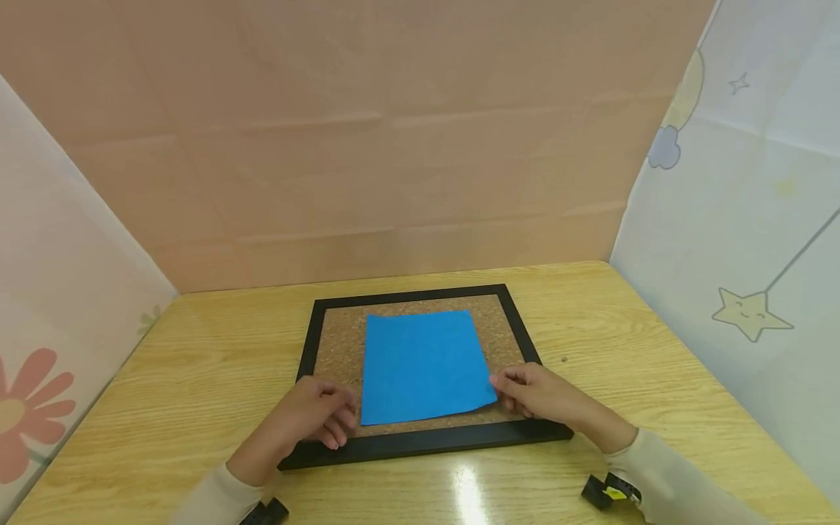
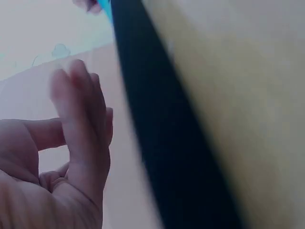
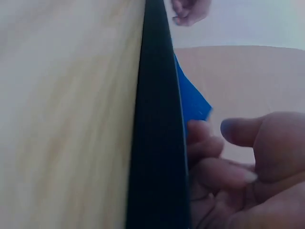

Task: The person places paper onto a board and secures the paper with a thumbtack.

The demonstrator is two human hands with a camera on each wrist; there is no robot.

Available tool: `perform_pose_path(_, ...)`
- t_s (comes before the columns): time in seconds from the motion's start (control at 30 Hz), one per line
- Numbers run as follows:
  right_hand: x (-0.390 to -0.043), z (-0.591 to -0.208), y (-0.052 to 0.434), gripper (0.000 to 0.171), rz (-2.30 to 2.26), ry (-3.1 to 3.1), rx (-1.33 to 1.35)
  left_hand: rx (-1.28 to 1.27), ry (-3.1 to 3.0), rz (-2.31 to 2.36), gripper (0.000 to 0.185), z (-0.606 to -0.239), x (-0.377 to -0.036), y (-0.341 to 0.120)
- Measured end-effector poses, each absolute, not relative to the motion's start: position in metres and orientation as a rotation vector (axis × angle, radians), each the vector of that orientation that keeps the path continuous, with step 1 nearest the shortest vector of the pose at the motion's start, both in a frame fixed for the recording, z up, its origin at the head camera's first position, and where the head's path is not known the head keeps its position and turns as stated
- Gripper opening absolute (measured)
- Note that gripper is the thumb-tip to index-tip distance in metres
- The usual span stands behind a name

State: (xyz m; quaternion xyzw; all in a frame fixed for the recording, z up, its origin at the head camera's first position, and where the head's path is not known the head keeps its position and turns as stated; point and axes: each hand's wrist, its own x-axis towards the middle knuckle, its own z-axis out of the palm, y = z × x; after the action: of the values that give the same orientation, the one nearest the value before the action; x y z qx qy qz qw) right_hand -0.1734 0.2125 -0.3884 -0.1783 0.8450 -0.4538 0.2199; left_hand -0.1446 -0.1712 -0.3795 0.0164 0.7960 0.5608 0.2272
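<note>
Sleeve (image 1: 679, 477), right grip (image 1: 528, 386) beside blue sheet (image 1: 423, 368)

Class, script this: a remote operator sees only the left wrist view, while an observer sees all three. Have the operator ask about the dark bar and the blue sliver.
Operator: In my left wrist view, what does the dark bar belong to?
Observer: A black frame; the head view shows that it borders a cork board.
Operator: And the blue sliver at the top of my picture?
Observer: It is part of a blue sheet; the head view shows bare cork along the sheet's left side.
</note>
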Motion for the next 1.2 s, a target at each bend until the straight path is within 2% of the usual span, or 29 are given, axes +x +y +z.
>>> perform_pose_path(0.13,-0.174,-0.386,0.216,0.040,-1.168,2.410,-0.549,0.125,2.422,1.425,0.031,-0.364,-0.145,-0.178)
perform_pose_path(0.33,-0.173,-0.384,0.219,0.030,-1.096,2.463,-0.706,0.383,2.790,1.098,0.027,-0.345,-0.142,-0.175)
perform_pose_path(0.47,-0.170,-0.383,0.218,0.019,-0.925,2.641,-0.931,0.723,2.976,0.660,0.026,-0.342,-0.143,-0.170)
perform_pose_path(0.57,-0.167,-0.383,0.216,0.026,-0.819,2.759,-1.089,1.040,2.974,0.447,0.028,-0.345,-0.146,-0.167)
perform_pose_path(0.67,-0.165,-0.383,0.213,0.035,-0.772,2.833,-1.178,1.233,2.925,0.343,0.032,-0.350,-0.150,-0.164)
perform_pose_path(0.8,-0.163,-0.383,0.211,0.043,-0.743,2.839,-1.274,1.240,2.899,0.302,0.036,-0.353,-0.155,-0.160)
perform_pose_path(0.9,-0.163,-0.384,0.209,0.043,-0.710,2.837,-1.342,1.181,2.889,0.295,0.036,-0.353,-0.159,-0.159)
perform_pose_path(1.2,-0.162,-0.379,0.209,0.011,-0.599,2.873,-1.379,1.178,2.794,0.260,0.034,-0.360,-0.166,-0.159)
